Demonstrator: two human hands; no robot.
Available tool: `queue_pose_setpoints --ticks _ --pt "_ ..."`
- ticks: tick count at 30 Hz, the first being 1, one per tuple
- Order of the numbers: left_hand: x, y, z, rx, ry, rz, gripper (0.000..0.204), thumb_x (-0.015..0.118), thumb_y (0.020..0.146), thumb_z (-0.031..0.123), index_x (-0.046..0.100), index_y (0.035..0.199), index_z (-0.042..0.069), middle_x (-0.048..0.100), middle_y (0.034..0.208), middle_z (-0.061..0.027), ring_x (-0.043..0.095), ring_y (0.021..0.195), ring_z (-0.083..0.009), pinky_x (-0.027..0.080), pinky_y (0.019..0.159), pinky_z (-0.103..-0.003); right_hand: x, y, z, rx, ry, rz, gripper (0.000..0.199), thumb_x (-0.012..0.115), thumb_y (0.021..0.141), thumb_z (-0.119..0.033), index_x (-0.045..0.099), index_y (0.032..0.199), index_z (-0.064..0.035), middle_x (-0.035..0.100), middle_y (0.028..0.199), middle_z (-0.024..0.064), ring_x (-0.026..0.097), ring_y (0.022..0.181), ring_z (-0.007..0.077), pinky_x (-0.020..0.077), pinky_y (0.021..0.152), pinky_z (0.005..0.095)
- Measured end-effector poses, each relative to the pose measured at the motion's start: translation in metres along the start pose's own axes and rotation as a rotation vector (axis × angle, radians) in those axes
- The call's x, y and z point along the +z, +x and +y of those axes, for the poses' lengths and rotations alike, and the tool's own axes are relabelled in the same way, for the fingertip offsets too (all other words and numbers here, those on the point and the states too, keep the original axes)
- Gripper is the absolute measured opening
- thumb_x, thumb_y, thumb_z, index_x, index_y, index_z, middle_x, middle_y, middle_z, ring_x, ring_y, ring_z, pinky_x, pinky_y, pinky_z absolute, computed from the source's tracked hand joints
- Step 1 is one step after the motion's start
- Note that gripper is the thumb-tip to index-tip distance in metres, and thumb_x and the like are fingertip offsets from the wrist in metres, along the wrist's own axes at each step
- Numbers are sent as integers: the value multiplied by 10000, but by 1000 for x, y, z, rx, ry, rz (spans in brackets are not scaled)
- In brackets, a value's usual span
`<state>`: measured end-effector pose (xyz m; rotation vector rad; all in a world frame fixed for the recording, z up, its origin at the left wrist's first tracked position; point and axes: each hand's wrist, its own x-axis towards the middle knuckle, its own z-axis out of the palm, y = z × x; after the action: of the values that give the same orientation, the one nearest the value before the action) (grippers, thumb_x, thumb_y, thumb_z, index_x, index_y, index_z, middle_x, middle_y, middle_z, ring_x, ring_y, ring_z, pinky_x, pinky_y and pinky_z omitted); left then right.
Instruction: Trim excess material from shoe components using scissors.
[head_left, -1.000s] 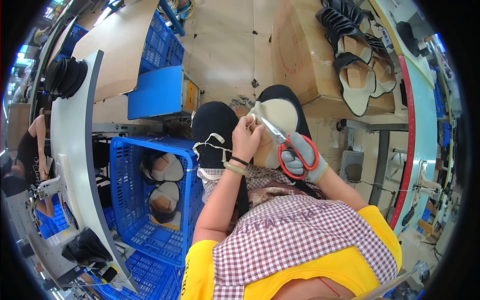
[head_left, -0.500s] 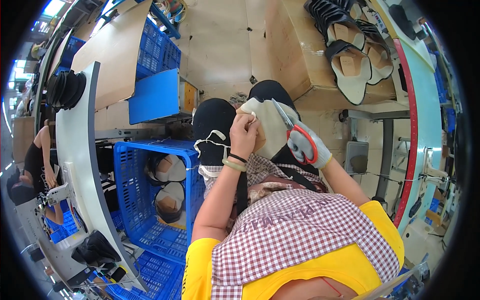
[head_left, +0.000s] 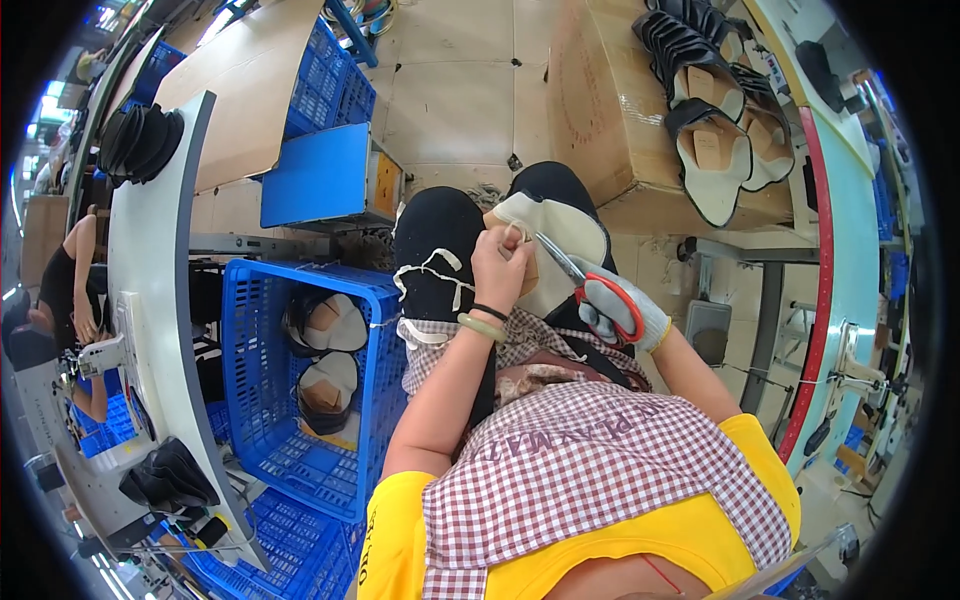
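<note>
My left hand (head_left: 502, 262), bare with a bangle on the wrist, pinches the edge of a cream shoe upper (head_left: 562, 232) that rests on my lap. My right hand (head_left: 622, 312) wears a grey glove and grips red-handled scissors (head_left: 585, 283). The scissor blades point up and left, and their tips meet the shoe upper right beside my left fingers. White trimmed strips (head_left: 430, 272) lie on my left knee.
A blue crate (head_left: 265, 420) with two shoe uppers stands at my left. A cardboard box (head_left: 620, 130) carrying several shoe uppers sits ahead on the right. A white worktable (head_left: 150, 300) curves along the left, where another person (head_left: 60, 290) sits. A teal table edge (head_left: 850, 250) runs along the right.
The shoe upper and both hands have dropped lower toward my lap. The scissors have swung from over the upper's middle to its left edge by my left fingers.
</note>
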<state>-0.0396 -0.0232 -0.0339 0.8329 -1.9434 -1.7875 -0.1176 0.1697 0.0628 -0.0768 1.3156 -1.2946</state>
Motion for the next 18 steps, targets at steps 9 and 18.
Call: queue_pose_setpoints --ticks 9,18 --pt "5 -4 2 -94 -170 82 110 664 837 87 648 842 -22 533 760 -56 557 615 -137 453 584 -275 1 1 7 26 -14 3 560 495 957 -318 309 1461 -158 540 710 -31 427 472 16 372 427 157" --pt "11 8 -6 -46 -109 33 137 642 866 151 645 838 17 549 637 35 502 544 -29 386 469 -183 3 6 6 56 66 5 549 497 958 -329 326 1454 -166 538 711 -31 428 468 15 371 421 154"
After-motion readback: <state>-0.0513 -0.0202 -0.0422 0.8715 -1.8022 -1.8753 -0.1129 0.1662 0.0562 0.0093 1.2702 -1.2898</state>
